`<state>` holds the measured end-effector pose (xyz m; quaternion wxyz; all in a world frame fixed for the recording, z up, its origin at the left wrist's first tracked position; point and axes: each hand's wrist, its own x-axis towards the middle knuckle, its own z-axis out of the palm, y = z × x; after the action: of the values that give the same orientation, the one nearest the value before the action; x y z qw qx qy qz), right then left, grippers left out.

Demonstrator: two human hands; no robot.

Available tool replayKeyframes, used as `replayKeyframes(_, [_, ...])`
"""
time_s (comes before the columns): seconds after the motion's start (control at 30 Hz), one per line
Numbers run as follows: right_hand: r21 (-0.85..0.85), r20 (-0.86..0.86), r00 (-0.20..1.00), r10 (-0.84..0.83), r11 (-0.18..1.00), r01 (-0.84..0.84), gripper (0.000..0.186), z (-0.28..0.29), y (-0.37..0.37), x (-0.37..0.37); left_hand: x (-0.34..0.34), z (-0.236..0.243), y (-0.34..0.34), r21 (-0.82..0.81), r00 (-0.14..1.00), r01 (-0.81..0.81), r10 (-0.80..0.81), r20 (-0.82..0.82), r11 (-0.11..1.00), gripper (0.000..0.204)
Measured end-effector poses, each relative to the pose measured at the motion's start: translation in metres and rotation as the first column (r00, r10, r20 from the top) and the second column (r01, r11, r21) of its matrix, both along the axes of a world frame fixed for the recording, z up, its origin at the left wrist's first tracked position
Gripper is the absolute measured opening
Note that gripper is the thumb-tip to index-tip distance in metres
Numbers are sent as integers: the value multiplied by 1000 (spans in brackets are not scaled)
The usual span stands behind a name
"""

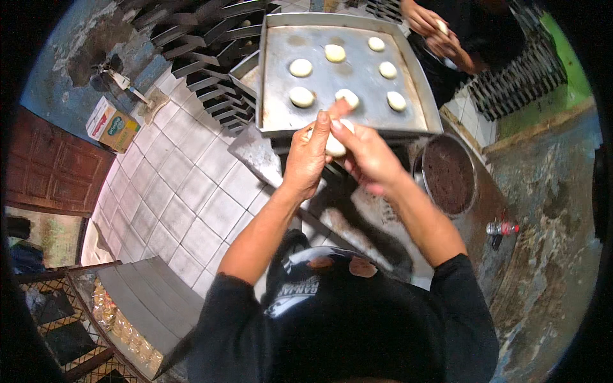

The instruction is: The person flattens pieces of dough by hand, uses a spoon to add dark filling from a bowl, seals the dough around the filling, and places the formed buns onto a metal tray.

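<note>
A pale lump of dough (334, 145) sits between both my hands, just in front of a large metal baking tray (408, 80). My left hand (307, 156) cups it from the left and my right hand (363, 152) presses it from the right, thumbs meeting on top. On the tray lie several round dough pieces (301, 97), spread over its middle and far part. Most of the held dough is hidden by my fingers.
A round metal bowl of dark brown filling (448, 173) stands to my right. Another person's hands (439, 35) work dough beyond the tray's far right corner. A rack of stacked empty trays (204, 45) stands at the left over a white tiled floor (185, 191).
</note>
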<state>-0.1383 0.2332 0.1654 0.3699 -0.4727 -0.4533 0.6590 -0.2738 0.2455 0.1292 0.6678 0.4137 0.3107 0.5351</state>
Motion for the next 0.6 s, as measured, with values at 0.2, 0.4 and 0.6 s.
replayKeyframes(0.2, [561,394,856,-334,825,64,55,-26,274,-23,-102,-8,80,307,920,-354,389,-58,884,61])
replayKeyframes(0.4, [477,864,233,-447,576,-664,62,-111,420,-38,-206,-45,83,170,806,-476,506,-309,863,37])
replayKeyframes(0.6, [509,860,417,-293,545,-666,73,-124,439,-54,-242,-58,104,180,763,-449,480,-433,875,34])
